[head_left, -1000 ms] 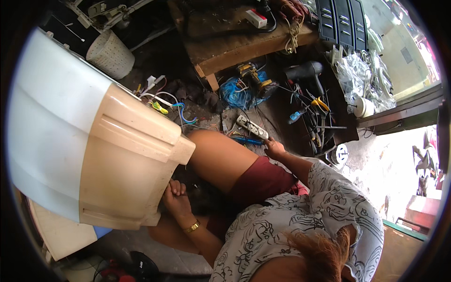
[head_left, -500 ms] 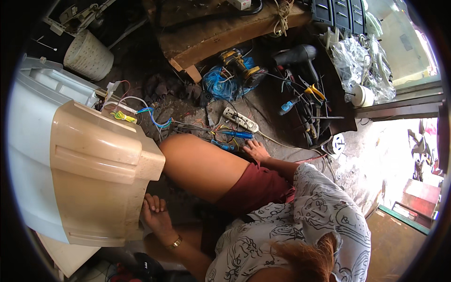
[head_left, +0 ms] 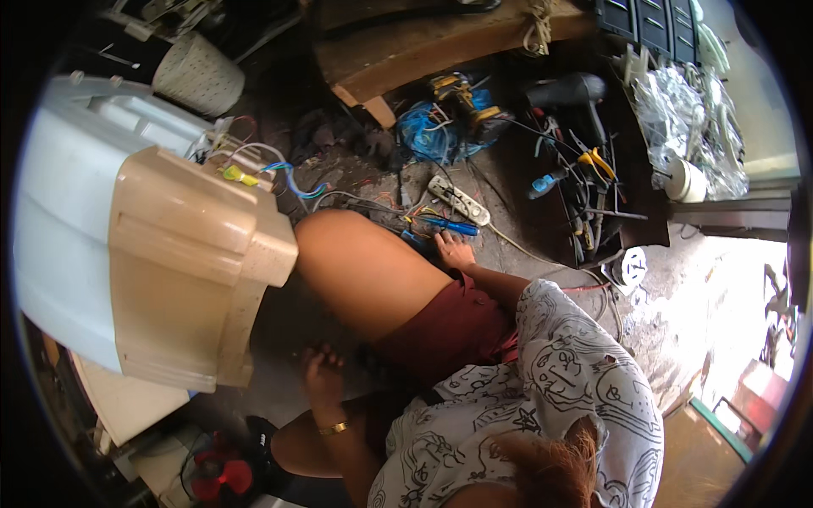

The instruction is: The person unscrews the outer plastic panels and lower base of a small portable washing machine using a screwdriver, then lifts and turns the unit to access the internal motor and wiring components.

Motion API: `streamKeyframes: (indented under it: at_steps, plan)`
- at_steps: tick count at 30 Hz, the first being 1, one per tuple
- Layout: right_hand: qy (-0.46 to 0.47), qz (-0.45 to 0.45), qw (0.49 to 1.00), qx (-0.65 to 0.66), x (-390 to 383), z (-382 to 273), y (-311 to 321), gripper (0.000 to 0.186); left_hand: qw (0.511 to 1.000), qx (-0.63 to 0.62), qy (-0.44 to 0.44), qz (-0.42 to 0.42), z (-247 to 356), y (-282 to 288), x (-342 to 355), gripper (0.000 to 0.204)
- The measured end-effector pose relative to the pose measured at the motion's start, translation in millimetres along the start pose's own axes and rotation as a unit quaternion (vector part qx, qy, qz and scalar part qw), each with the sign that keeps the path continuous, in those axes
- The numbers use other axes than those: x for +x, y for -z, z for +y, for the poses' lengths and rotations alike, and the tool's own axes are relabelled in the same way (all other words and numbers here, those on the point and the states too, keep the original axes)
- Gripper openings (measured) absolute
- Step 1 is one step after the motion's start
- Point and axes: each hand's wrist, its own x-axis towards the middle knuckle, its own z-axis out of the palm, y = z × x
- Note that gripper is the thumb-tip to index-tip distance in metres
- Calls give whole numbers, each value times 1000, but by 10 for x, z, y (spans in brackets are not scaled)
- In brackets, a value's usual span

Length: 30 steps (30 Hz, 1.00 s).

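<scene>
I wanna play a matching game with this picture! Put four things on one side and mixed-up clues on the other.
Things:
1. left hand
2. right hand
3. power strip
4. hair-dryer-shaped tool

Clues:
A. black
B. near the blue tool, below a bare wrist
C. gold-coloured wristband
D. off-white

Pairs: 1-C, 2-B, 3-D, 4-A

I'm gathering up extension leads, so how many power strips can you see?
1: the white power strip lies on the floor just beyond the right hand. Others could be hidden under the clutter.
</scene>
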Motion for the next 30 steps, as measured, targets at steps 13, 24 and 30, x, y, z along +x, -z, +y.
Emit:
streamKeyframes:
  at_steps: [13,24,30]
  plan:
    - [-80,-143,844,510,-115,264,750,26,995,-73,-68,-25,-30,-297,-681,20]
    - [172,-15,768,617,-1290,-958,2798,27,945,-222,-184,-153,699,-416,-574,14]
    - [249,-174,748,590,-1287,-2122,2632,31,876,-370,-239,-195,1224,-116,-654,14]
